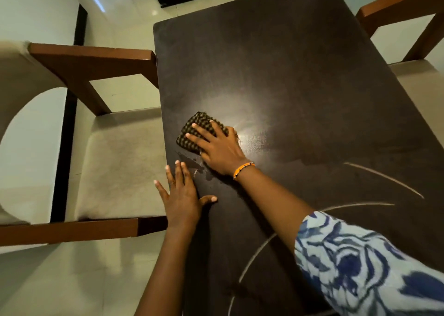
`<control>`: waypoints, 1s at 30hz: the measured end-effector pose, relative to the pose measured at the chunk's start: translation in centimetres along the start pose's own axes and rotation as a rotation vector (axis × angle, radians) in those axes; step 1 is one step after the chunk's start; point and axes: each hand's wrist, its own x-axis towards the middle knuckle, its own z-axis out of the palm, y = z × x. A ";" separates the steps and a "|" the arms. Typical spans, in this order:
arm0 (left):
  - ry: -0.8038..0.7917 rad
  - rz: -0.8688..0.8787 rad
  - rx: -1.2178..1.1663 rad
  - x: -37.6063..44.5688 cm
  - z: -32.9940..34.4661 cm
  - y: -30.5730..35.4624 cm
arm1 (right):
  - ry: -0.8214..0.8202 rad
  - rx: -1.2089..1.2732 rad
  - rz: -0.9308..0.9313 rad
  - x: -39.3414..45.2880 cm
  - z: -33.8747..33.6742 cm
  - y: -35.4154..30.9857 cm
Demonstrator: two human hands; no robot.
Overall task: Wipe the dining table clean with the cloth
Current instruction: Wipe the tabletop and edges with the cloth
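A dark brown dining table [300, 75] fills the middle of the view. On it, near its left edge, lies a folded brown checked cloth [192, 128]. My right hand [216, 145] presses flat on the cloth with straight, spread fingers. A small wet smear [194, 164] shows on the table just below the cloth. My left hand [182, 195] rests flat on the table's left edge, fingers straight, its outer fingers hanging past the edge.
A wooden chair with a beige seat [115, 159] stands close against the table's left side. Another wooden chair [413, 71] is at the right. Pale curved lines [384, 179] mark the table's near right part. Light tiled floor lies around.
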 end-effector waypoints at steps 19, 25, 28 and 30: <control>-0.062 -0.021 -0.406 3.1 0.5 -4.5 | 0.007 0.092 0.294 2.3 1.1 -5.4; -0.083 0.003 -0.518 3.4 0.3 -5.7 | 0.041 0.017 0.076 2.1 1.1 -1.8; -0.046 0.035 -0.525 4.1 0.0 -6.0 | 0.142 -0.048 0.337 0.0 -0.2 5.9; -0.029 0.050 -0.492 4.4 0.1 -6.0 | 0.162 -0.041 0.556 -1.9 -1.6 10.6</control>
